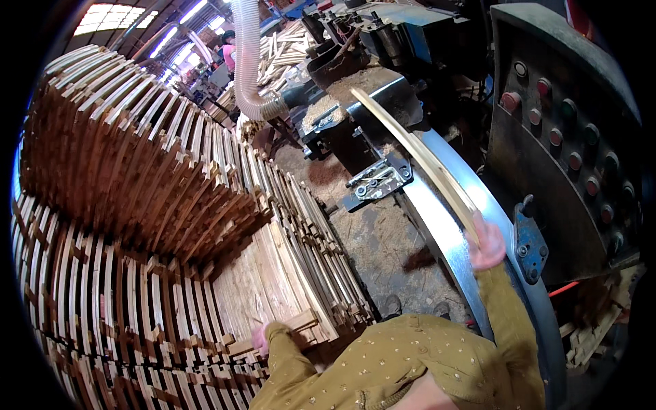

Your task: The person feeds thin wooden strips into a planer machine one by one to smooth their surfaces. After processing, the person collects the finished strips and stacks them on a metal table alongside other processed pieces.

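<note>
My right hand (pixel 486 242) is closed around the near end of a long, pale wooden strip (pixel 417 147). A lengthwise line suggests two pieces side by side, but I cannot tell for sure. The strip lies along the shiny metal bed (pixel 447 236) of a machine, its far end at the machine's working part. Low on the left, my left hand (pixel 260 338) grips a short wooden slat (pixel 301 320) on a stack of wood. The sleeve covers part of that slat, and blur softens the fingers.
Tall stacks of wooden slats (pixel 137 143) fill the left side. A control panel with round buttons (pixel 564 137) stands at the right. A clear ribbed hose (pixel 248 61) comes down near the machine, sawdust (pixel 383 249) covers the floor, and another person (pixel 229 51) is far back.
</note>
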A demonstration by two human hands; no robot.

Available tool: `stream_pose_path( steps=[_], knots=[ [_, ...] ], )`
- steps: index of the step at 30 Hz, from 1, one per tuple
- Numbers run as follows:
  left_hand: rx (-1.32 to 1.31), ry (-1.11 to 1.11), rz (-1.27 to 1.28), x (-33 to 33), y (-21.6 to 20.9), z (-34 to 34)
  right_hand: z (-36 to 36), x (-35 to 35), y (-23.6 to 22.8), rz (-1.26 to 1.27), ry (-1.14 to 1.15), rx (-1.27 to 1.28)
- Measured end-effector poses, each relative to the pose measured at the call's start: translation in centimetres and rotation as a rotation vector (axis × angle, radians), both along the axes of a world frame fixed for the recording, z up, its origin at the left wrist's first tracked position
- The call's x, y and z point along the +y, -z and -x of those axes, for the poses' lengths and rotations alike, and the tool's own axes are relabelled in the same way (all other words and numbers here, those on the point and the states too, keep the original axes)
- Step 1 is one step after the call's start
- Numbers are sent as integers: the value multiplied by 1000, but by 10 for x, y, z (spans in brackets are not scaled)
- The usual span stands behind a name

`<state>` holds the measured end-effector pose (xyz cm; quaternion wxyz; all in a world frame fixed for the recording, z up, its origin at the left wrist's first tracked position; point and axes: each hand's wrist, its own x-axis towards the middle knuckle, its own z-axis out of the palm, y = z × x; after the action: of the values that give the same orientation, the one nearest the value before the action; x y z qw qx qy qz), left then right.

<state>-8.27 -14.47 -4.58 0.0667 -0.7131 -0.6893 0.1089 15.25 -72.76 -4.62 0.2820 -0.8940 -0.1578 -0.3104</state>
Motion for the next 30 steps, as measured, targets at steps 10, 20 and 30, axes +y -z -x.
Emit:
stream_pose_path(
  steps=[10, 20, 30],
  knots=[
    [55, -113, 25, 11, 45, 68, 280, -133, -70, 545, 267, 227],
    [-41, -285, 129, -1, 83, 137, 79, -37, 7, 482, 109, 74],
    [-658, -581, -11, -134, 112, 236, -63, 2, 21, 727, 20, 91]
  ],
)
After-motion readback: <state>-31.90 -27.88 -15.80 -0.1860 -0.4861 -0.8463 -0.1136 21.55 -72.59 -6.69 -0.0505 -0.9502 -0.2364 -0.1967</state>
